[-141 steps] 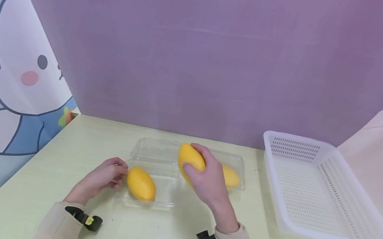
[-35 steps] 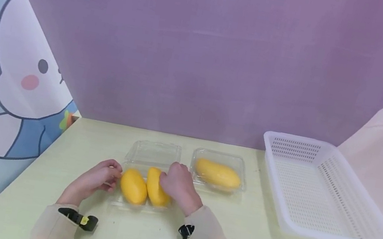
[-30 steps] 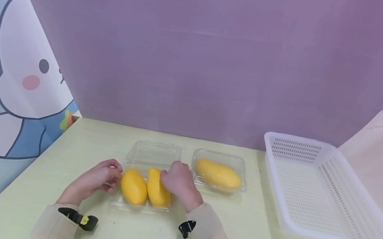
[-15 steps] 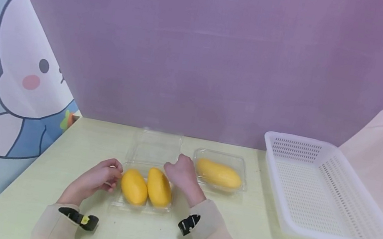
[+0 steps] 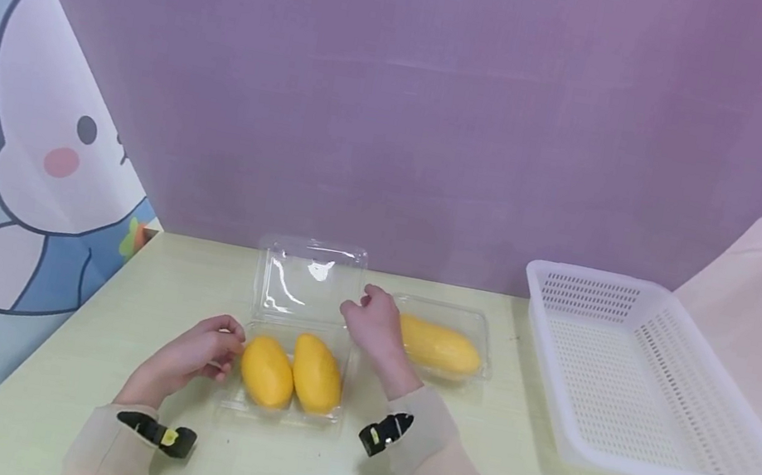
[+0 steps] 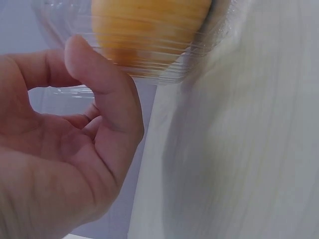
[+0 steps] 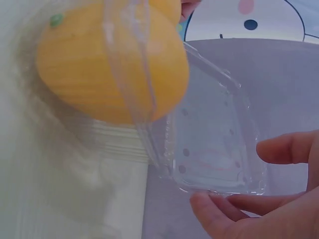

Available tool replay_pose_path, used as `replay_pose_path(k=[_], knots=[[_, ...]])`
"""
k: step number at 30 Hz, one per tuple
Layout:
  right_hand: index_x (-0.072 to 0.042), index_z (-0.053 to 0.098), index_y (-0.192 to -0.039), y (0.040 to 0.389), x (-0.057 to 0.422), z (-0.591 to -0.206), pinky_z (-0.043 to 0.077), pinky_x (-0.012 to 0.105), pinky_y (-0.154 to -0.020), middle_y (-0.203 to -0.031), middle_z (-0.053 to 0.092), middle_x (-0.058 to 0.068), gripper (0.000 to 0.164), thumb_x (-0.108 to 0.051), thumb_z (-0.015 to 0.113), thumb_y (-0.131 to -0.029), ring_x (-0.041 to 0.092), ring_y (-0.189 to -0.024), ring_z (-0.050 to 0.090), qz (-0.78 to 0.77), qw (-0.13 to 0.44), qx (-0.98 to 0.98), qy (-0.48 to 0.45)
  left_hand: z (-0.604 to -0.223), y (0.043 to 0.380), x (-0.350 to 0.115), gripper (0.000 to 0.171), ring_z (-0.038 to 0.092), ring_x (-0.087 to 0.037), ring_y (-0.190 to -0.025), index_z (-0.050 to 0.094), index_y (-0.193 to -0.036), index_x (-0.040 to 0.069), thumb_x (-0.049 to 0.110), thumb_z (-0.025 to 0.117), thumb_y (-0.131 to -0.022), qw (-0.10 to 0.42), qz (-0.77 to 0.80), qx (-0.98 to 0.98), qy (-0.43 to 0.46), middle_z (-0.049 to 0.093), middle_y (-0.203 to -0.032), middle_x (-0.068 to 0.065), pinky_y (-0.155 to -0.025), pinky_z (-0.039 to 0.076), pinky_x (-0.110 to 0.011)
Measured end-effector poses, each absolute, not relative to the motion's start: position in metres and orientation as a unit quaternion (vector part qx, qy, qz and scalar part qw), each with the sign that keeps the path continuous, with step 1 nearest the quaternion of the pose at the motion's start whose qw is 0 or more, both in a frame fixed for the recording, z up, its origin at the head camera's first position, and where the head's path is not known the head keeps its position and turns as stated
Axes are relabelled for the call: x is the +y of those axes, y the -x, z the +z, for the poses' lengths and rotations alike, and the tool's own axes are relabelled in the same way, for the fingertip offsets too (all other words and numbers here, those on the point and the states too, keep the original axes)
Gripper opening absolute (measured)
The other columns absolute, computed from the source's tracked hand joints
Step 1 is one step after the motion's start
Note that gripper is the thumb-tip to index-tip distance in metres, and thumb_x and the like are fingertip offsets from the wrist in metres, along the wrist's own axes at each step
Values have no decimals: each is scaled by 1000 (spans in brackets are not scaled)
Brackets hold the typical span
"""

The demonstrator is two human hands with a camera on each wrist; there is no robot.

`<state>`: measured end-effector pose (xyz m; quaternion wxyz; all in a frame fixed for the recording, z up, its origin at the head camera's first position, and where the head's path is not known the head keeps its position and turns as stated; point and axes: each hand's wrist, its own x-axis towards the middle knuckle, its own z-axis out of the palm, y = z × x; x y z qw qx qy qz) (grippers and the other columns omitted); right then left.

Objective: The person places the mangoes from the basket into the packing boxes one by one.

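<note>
Two yellow mangoes [image 5: 267, 371] [image 5: 317, 375] lie side by side in a clear plastic clamshell box [image 5: 279, 414]. Its hinged lid [image 5: 298, 282] is raised, standing up behind them. My left hand [image 5: 198, 354] holds the box's left rim with thumb and fingertips; in the left wrist view, a mango shows through the wall just past the fingertips. My right hand [image 5: 377, 325] has the lid's right edge between thumb and fingers. In the right wrist view, the thumb and fingers [image 7: 212, 209] are spread around the lid's corner, fingertips touching the edge.
A second clear box [image 5: 480, 325] with an elongated yellow mango [image 5: 441, 348] sits just right of my right hand. Farther right stands a white perforated plastic basket [image 5: 576, 447]. A purple wall [image 5: 403, 107] rises behind the pale table [image 5: 266, 470].
Earlier my right hand set a mango beside the other in the left box. It then let go, moved back to the lid, and the lid rose from leaning back. The left hand stayed.
</note>
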<state>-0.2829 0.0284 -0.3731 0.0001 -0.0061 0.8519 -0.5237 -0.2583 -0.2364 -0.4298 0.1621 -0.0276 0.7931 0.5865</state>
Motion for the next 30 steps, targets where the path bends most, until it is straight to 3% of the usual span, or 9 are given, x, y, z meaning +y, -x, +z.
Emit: replay_pose_path(k=[9,25,30], knots=[[-1,48,-135,281,34,-362,48,39,-88,-119,57,15,53,-17,58,-86,27,-104,55,-549,-22,835,9,-432,259,-236,22,49,-22,-63,45,-108,-3,10,50,-91,158,586,794,30,50,-82,-12,-54,46,-29],[-6,65,-115,276,52,-356,47,39,-89,-109,64,8,27,-16,58,-91,24,-101,57,-591,-47,805,25,-433,260,-229,26,49,-21,-67,44,-110,-4,11,53,-91,151,610,778,28,50,-82,-11,-59,48,-30],[-7,67,-109,274,59,-355,48,38,-83,-102,65,6,23,-21,57,-94,24,-95,59,-594,-49,803,23,-434,261,-226,26,49,-21,-68,42,-113,-4,11,51,-94,144,616,774,25,50,-84,-12,-61,49,-30]])
